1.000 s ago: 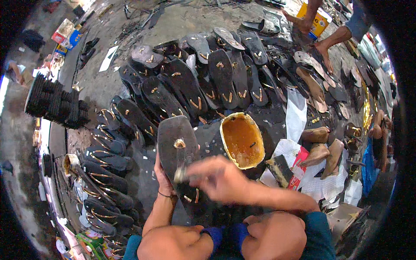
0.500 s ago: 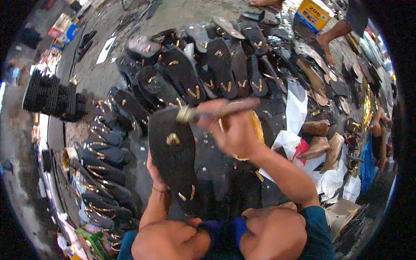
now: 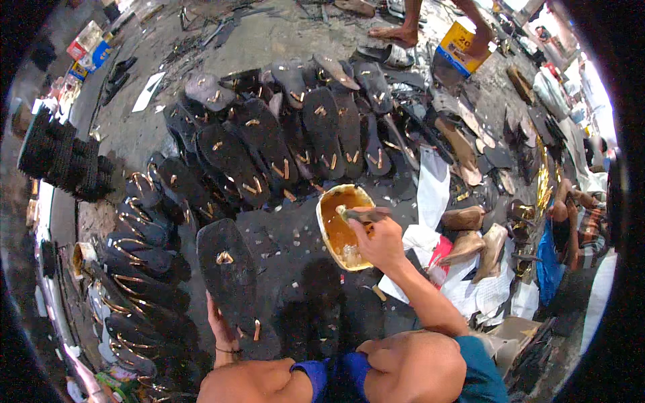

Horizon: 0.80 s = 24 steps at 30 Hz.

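My left hand grips a black sandal sole from its left side and beneath, with the fingers partly hidden. Tan strap ends poke through holes in the sole's exposed face. My right hand is closed around the dark handle of a brush. The brush's pale tip reaches into a pale-rimmed tub of amber, glue-like liquid. Whether the tip touches the liquid, I cannot tell.
Many black soles lie in an arc beyond my hands. Black sandals with gold straps line the left. Wooden shoe lasts rest on white paper at right. Another person's bare foot stands near a yellow-blue box.
My right hand has carried the brush from the sole's far end to the tub at its right. The sole has moved left and lower. The other person's legs have shifted left.
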Tool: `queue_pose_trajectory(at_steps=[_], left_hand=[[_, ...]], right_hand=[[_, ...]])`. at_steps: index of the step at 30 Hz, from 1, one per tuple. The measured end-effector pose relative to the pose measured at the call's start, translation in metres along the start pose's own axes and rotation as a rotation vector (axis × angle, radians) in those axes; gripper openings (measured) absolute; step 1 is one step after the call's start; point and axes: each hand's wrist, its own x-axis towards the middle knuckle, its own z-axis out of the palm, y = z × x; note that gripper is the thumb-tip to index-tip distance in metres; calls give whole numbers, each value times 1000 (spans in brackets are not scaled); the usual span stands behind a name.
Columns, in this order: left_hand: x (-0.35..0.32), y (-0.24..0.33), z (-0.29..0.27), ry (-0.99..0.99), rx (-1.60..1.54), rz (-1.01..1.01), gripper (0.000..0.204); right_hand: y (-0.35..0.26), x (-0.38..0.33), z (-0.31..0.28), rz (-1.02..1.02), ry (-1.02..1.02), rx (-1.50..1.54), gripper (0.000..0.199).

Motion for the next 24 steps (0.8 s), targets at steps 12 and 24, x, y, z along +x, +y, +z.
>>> queue_pose_trajectory(at_steps=[12,24], left_hand=[[42,18,72,-305,-190,-60,89],[23,37,216,-253,-39,28,79]], right_hand=[[2,-52,-106,266,-904,-201,42],[-129,74,19,-431,-177,647,12]])
